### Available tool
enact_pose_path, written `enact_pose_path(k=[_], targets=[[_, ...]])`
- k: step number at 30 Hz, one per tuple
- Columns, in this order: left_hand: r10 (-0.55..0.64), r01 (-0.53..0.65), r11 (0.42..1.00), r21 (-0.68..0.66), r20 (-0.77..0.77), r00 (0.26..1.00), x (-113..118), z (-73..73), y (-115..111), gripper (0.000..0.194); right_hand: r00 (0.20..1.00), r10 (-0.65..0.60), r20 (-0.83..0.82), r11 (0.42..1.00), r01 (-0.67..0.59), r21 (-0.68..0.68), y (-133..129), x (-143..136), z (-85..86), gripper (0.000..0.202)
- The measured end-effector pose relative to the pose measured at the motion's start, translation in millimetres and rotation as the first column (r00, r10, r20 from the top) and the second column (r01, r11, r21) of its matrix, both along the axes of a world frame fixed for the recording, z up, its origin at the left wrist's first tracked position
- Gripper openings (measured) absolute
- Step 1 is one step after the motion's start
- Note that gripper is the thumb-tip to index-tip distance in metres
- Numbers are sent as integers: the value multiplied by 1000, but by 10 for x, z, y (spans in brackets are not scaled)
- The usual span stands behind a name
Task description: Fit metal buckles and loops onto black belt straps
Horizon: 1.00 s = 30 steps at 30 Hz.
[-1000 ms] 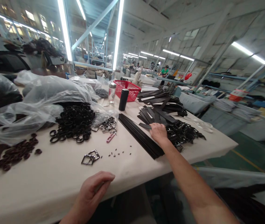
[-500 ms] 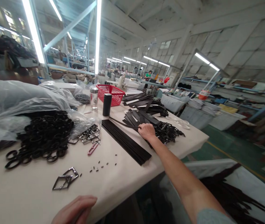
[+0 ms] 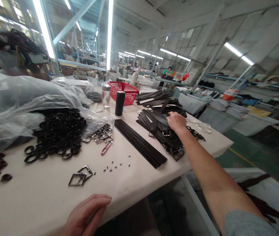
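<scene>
A person's right hand (image 3: pixel 177 121) lies over a heap of flat black straps with metal buckles (image 3: pixel 162 129) on the cream-topped bench (image 3: pixel 129 190) (whether it grips one cannot be told); the left hand (image 3: pixel 90 209), loosely curled, fingers and thumb parted, sits near two dark square metal buckles (image 3: pixel 82 175).

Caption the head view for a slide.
Right hand at a heap of buckled black straps; left hand near two buckles.
</scene>
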State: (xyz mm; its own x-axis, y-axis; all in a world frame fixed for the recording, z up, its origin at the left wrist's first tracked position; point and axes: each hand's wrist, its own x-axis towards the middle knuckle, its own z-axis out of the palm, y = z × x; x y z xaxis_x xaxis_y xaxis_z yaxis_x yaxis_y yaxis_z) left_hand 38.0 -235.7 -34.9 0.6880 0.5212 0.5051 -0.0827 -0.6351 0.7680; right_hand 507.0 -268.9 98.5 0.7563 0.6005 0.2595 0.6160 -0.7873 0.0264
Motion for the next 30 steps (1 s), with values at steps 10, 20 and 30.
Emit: enact_pose_path(k=[10,20,30], targets=[[-20,19,999,44,22,1000,9,-4,-33,23,922,163,-350,968,-217,-122,354,-889,-821,39],[-30,29,998,53,13,999,57,27,-66,20,852,124,-509,963,-228,-147,564,-680,-897,28],[-48,48,999,-14,1,999,43,-30,-61,18,847,132,-516,986,-167,-23,537,-775,-807,27]])
